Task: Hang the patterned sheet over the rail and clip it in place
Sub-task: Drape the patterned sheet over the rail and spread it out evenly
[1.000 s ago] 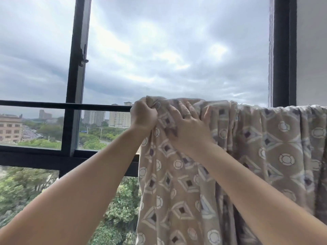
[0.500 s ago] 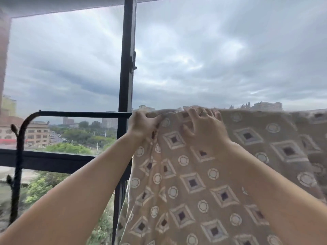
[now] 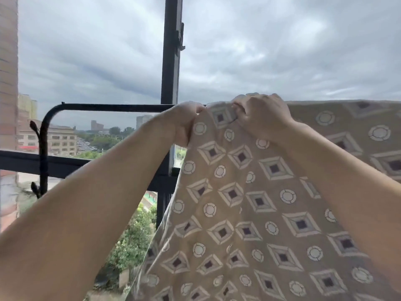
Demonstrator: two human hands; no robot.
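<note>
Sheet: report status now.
Left hand and right hand both grip sheet top edge. Sheet up at rail, not yet clipped. Nothing in the way.

Rail (image 3: 108, 107) lies bare to the left; sheet (image 3: 238, 203) covers it rightward; an upright window post (image 3: 170, 61) crosses between.

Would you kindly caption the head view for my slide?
Left hand and right hand grip the top edge of the patterned sheet at the black rail.

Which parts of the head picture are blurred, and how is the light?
Head view: flat overcast daylight, no glare or hard shadows; the patterned sheet, left hand and right hand near the centre are fairly sharp; the brick wall at the left edge is smeared.
</note>
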